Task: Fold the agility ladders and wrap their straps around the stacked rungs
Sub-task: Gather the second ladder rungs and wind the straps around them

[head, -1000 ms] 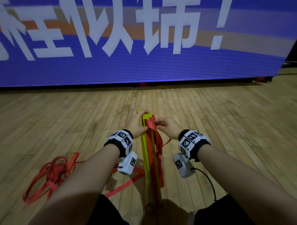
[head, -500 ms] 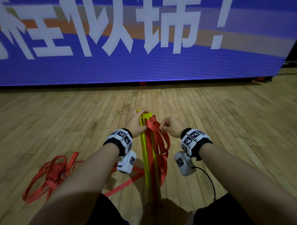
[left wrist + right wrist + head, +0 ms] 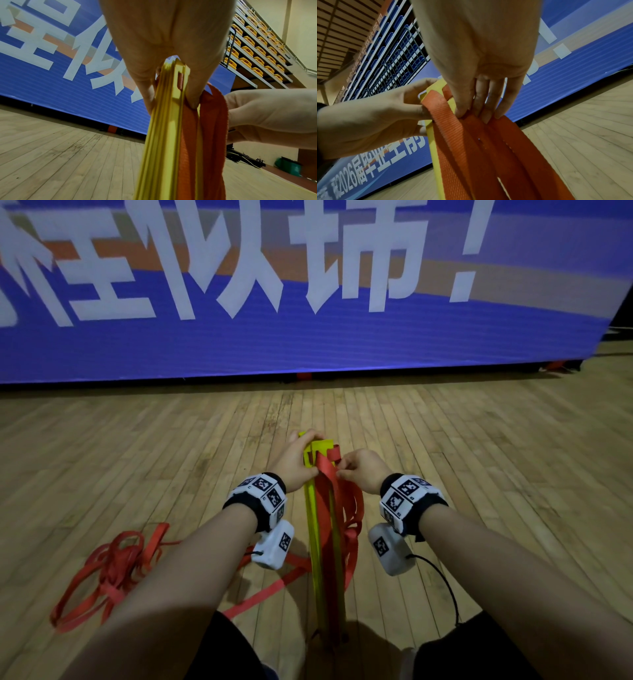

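Upright on the wooden floor [image 3: 479,474] stood the stacked rungs [image 3: 317,529], top pinched by the left hand [image 3: 294,462]. Moments earlier off to the side, the right hand [image 3: 363,470] had returned, gripping the red strap [image 3: 327,474] against the stack, so wrapping could start.

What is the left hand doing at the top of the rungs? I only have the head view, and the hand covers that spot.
Observer: In the left wrist view, the left hand pinches the stacked rungs between thumb and fingers, just below their top end.
Operator: Does the strap pass through the rungs?
Observer: The outermost rung has a slot near its top, and orange shows inside it.
Operator: And the right hand?
Observer: In the right wrist view, the right hand closes thumb and fingertips on the strap, whose several bands hang side by side against the rungs.
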A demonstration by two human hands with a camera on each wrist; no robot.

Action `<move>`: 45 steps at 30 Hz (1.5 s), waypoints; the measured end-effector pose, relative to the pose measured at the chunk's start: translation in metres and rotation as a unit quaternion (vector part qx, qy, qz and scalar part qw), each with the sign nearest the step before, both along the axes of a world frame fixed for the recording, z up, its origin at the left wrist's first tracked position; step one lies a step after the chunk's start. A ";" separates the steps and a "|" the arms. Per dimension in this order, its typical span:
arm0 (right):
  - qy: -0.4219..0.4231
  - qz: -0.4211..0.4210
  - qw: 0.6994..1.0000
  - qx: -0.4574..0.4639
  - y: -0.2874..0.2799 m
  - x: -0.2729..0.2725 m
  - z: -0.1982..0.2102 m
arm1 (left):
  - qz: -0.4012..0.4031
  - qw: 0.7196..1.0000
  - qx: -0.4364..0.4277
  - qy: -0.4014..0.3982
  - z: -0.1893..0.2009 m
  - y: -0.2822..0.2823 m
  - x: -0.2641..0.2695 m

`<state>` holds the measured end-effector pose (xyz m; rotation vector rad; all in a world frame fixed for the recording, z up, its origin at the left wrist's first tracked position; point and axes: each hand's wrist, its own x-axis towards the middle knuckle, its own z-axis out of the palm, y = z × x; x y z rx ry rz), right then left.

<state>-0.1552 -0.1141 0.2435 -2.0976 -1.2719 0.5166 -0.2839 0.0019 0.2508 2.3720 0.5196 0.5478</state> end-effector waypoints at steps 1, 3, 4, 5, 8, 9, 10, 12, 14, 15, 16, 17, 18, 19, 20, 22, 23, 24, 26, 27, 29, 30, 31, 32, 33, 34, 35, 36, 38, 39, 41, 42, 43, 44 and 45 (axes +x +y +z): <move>0.003 -0.005 1.000 0.006 -0.001 0.002 0.000 | 0.000 1.000 0.000 0.001 0.000 0.001 0.000; 0.007 -0.015 1.000 0.015 -0.002 0.004 0.000 | 0.001 1.000 0.002 0.005 -0.001 0.001 0.000; 0.005 -0.019 1.000 0.018 -0.003 0.005 -0.001 | 0.002 1.000 0.003 0.009 0.000 0.001 -0.001; -0.002 -0.023 1.000 0.018 -0.003 0.006 -0.002 | 0.006 1.000 0.003 0.013 0.000 0.000 -0.001; -0.024 -0.014 1.000 0.014 -0.004 0.004 -0.002 | 0.000 1.000 0.009 0.020 0.004 -0.004 -0.002; -0.025 -0.007 1.000 0.014 -0.004 0.003 -0.002 | -0.005 1.000 0.015 0.023 0.005 -0.005 -0.002; -0.024 0.000 1.000 0.015 -0.004 0.002 -0.001 | -0.011 0.999 0.023 0.027 0.006 -0.007 -0.002; -0.022 0.005 1.000 0.014 -0.005 0.000 0.000 | -0.026 0.999 0.031 0.031 0.006 -0.008 -0.002; -0.022 0.006 1.000 0.008 -0.005 -0.001 0.001 | -0.037 0.999 0.032 0.024 0.007 -0.008 -0.002; -0.022 0.007 1.000 0.004 -0.005 -0.001 0.002 | -0.039 0.998 0.035 0.022 0.006 -0.007 -0.002; -0.022 0.008 1.000 0.002 -0.006 -0.001 0.002 | -0.039 0.998 0.038 0.024 0.007 -0.007 -0.002; -0.019 0.009 1.000 0.000 -0.006 -0.001 0.001 | -0.038 0.998 0.039 0.028 0.006 -0.005 -0.002; -0.016 0.010 1.000 -0.001 -0.006 -0.001 0.001 | -0.036 0.998 0.038 0.032 0.007 -0.005 -0.001; -0.015 0.011 1.000 0.000 -0.006 0.000 0.001 | -0.035 0.998 0.035 0.035 0.007 -0.003 0.000; -0.017 0.012 1.000 0.000 -0.006 0.000 0.001 | -0.036 0.998 0.029 0.038 0.007 -0.002 0.000; -0.027 0.010 1.000 0.000 -0.005 0.001 0.002 | -0.038 0.998 0.018 0.038 0.006 0.000 0.000; -0.033 0.005 0.999 0.000 -0.005 0.002 0.004 | -0.036 0.999 0.013 0.037 0.005 0.001 0.000; -0.040 -0.003 0.999 -0.001 -0.005 0.003 0.005 | -0.030 0.999 0.009 0.039 0.005 0.003 -0.002; -0.054 -0.026 0.998 -0.020 -0.008 0.010 0.005 | -0.012 0.999 0.003 0.044 0.004 0.008 -0.006; -0.057 -0.040 0.997 -0.034 -0.012 0.016 0.005 | -0.001 0.999 0.001 0.047 0.003 0.012 -0.010; -0.053 -0.068 0.995 -0.055 -0.020 0.026 0.005 | 0.028 0.998 0.004 0.055 0.003 0.021 -0.019; -0.047 -0.077 0.994 -0.058 -0.024 0.029 0.006 | 0.040 0.997 0.002 0.060 0.003 0.024 -0.024; -0.042 -0.081 0.994 -0.055 -0.027 0.031 0.007 | 0.047 0.997 -0.003 0.063 0.003 0.026 -0.027; -0.040 -0.079 0.995 -0.050 -0.029 0.031 0.008 | 0.049 0.997 -0.006 0.064 0.003 0.026 -0.029; -0.036 -0.075 0.995 -0.047 -0.030 0.030 0.009 | 0.048 0.997 -0.005 0.064 0.004 0.026 -0.029; -0.032 -0.070 0.996 -0.046 -0.029 0.027 0.009 | 0.048 0.997 -0.001 0.065 0.005 0.023 -0.028; -0.026 -0.068 0.996 -0.048 -0.027 0.024 0.008 | 0.048 0.997 0.004 0.066 0.005 0.021 -0.026; -0.021 -0.068 0.996 -0.049 -0.024 0.022 0.007 | 0.047 0.996 0.011 0.069 0.005 0.019 -0.024; -0.007 -0.071 0.997 -0.043 -0.020 0.017 0.005 | 0.039 0.997 0.011 0.070 0.006 0.014 -0.020; 0.001 -0.073 0.997 -0.038 -0.018 0.016 0.004 | 0.034 0.997 0.005 0.066 0.006 0.013 -0.019; -0.009 -0.069 0.997 -0.029 -0.017 0.012 0.005 | 0.028 0.998 0.004 0.060 0.007 0.010 -0.017; -0.011 -0.056 0.998 -0.023 -0.017 0.010 0.007 | 0.027 0.998 0.009 0.058 0.008 0.009 -0.016; 0.001 -0.034 0.999 -0.013 -0.016 0.007 0.008 | 0.027 0.998 0.013 0.057 0.007 0.008 -0.016; 0.025 -0.005 1.000 -0.003 -0.014 0.002 0.009 | 0.026 0.998 0.016 0.056 0.007 0.007 -0.015; 0.053 0.023 0.998 0.006 -0.012 -0.002 0.009 | 0.023 0.998 0.018 0.055 0.007 0.007 -0.014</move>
